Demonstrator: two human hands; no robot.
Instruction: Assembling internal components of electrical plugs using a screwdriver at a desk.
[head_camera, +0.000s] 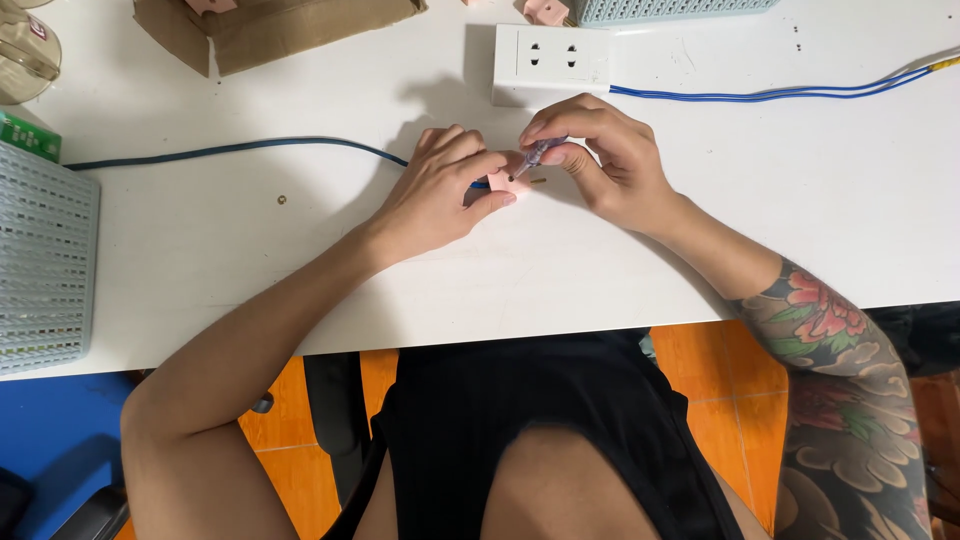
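From the head view, the white bench (250, 250) runs across the upper half of the picture, its near edge just above the person's lap. Both hands meet near the middle of it. The left hand (440, 195) is curled, fingers together, clamped on a small pink plug piece (508, 180) that rests on the bench; the thumb and forefinger pinch it from the near and far sides. A dark blue cable (240, 148) leads from under this hand toward the left edge of the bench. The right hand (610, 160) has its fingertips drawn together around a small screwdriver with a clear violet handle (537, 153), which is tilted, its tip down on the pink piece. A thin brass-coloured pin (537, 181) sticks out just beside the pink piece, toward the right hand.

Just beyond the hands, toward the far edge, lies a white socket block (552, 62) with two outlets on top; a pair of blue wires (780, 94) runs from it toward the right edge. A small brass screw (282, 200) lies alone on the bench, well left of the hands. A pale grey mesh basket (45, 265) stands at the left edge, a piece of brown cardboard (280, 30) lies at the far edge, and another mesh basket (670, 10) sits at the far edge beyond the socket block.
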